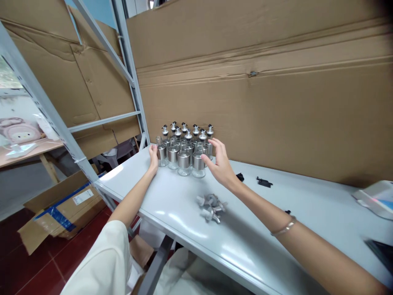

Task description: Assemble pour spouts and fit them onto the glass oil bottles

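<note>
A cluster of glass bottles with metal bands stands upright near the back left of the table. The front row, including a front bottle (184,159), has bare necks; those behind carry silvery pour spouts (202,134) with black tips. My left hand (153,158) is upright at the left side of the leftmost front bottle (161,153), its fingers partly hidden. On the other side my right hand (220,162) is open, fingers and thumb apart, the thumb close to the right front bottle (199,162); contact is unclear. Several loose grey pour spouts (211,205) lie in a blurred pile nearer me.
Small black parts (264,182) lie on the white table (172,205), right of my right hand. A white device (377,198) sits at the right edge. Cardboard (260,114) walls the back, a metal rack post (132,65) the left. An open box (76,209) is on the floor.
</note>
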The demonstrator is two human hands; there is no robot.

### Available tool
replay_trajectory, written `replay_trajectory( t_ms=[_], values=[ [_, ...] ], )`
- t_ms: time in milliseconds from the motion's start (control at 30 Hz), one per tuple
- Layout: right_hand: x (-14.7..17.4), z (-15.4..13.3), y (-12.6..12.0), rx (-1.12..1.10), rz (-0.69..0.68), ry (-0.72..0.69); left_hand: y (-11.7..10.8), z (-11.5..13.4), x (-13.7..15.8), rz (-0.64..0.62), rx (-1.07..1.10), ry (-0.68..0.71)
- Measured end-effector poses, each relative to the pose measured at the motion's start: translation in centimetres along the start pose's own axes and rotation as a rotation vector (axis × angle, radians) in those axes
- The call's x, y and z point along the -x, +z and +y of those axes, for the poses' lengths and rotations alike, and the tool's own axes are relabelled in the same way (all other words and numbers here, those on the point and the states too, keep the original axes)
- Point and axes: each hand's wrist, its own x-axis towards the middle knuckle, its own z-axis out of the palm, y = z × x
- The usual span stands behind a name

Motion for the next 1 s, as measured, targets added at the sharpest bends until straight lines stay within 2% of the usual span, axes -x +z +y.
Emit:
replay_trajectory(
  t_ms=[67,100,167,200,233,300,333,400,500,600,667,733,867,1000],
  values=[
    [0.9,0.1,-1.7,-0.023,-0.131,0.020,0.1,1.8,1.4,0.059,-0.050,0.083],
    [1.5,0.2,-2.5,-0.025,-0.197,0.022,0.3,3.0,2.5,0.062,-0.153,0.247],
    [2.9,0.2,-3.8,-0.007,-0.333,0.026,1.0,5.8,4.9,-0.065,-0.302,0.599],
    [3.5,0.1,-4.4,0.011,-0.398,0.026,1.5,7.3,6.3,-0.183,-0.336,0.725],
    [4.1,0.0,-4.9,0.035,-0.459,0.024,2.2,8.8,7.6,-0.371,-0.359,0.816],
    [5.1,-0.2,-5.8,0.088,-0.543,0.007,3.9,11.6,9.9,-0.856,-0.390,0.871],
    [5.5,-0.3,-6.2,0.108,-0.579,0.000,4.8,12.7,10.9,-1.045,-0.403,0.838],
    [6.0,-0.3,-6.9,0.125,-0.640,0.019,6.7,14.3,12.2,-1.311,-0.422,0.683],
    [6.8,0.0,-7.6,0.117,-0.688,0.094,9.2,14.9,13.2,-1.497,-0.449,0.483],
    [7.7,0.6,-7.8,0.096,-0.690,0.140,10.6,14.1,13.6,-1.630,-0.466,0.387],
    [8.2,0.8,-7.7,0.089,-0.698,0.171,11.0,13.3,13.8,-1.649,-0.403,0.328],
    [8.5,1.0,-7.5,0.102,-0.689,0.179,11.0,12.5,14.1,-1.617,-0.317,0.254],
    [8.7,0.9,-7.4,0.127,-0.668,0.130,10.4,11.6,14.5,-1.597,-0.233,0.116],
    [9.0,1.1,-7.4,0.096,-0.658,0.142,10.2,11.2,14.9,-1.590,-0.207,0.073]
  ],
)
